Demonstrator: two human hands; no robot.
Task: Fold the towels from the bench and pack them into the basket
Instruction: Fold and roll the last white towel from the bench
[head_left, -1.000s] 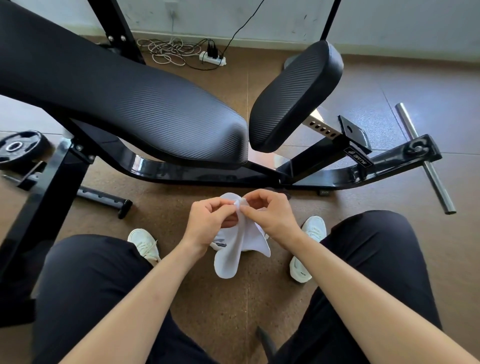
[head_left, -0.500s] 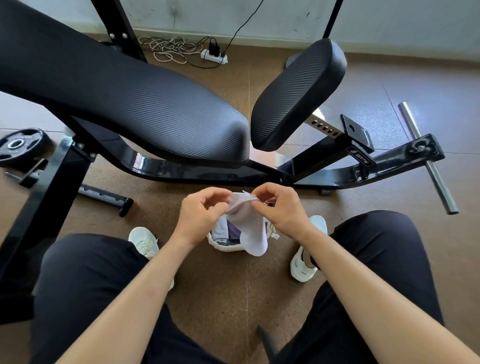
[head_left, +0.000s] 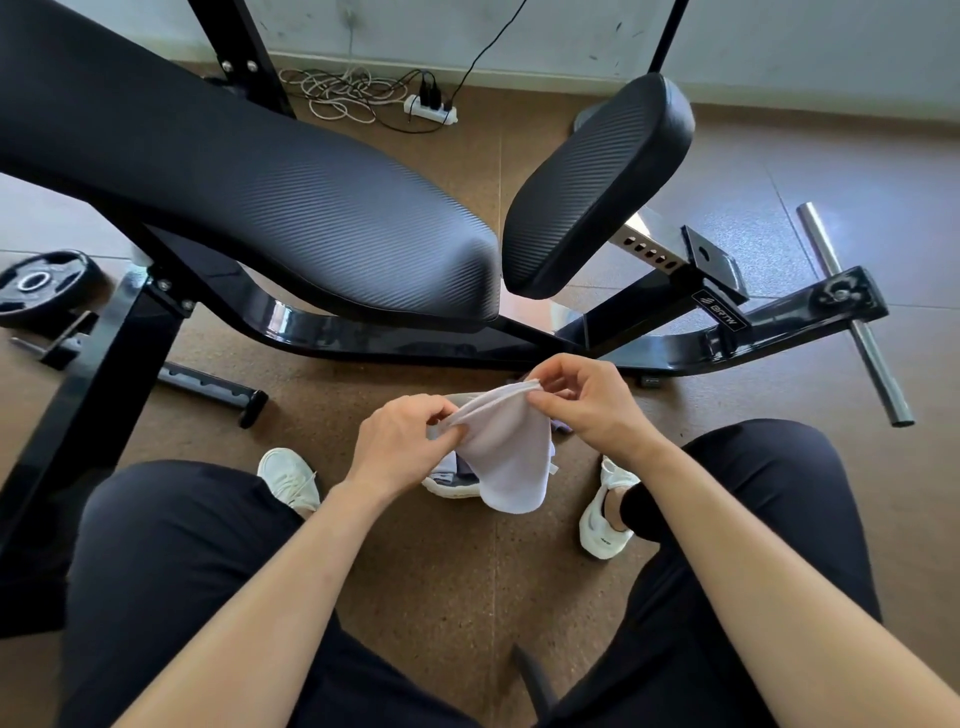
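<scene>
A small white towel (head_left: 506, 457) hangs folded between my hands, above the floor in front of my knees. My left hand (head_left: 402, 441) pinches its top left corner and my right hand (head_left: 589, 402) pinches its top right edge. Beneath the towel sits a small white basket (head_left: 449, 486) on the floor, mostly hidden, with some grey-purple cloth showing inside. The black padded bench (head_left: 291, 208) stretches across the upper part of the view with no towel visible on it.
The bench's black steel frame (head_left: 675, 348) and a chrome bar (head_left: 857, 322) lie just beyond my hands. A weight plate (head_left: 36, 283) rests at far left. A power strip and coiled cables (head_left: 374, 96) sit by the wall. My white shoes (head_left: 291, 478) flank the basket.
My hands have moved apart, spreading the towel's top edge wider. The towel now hangs as a flatter fold over the basket.
</scene>
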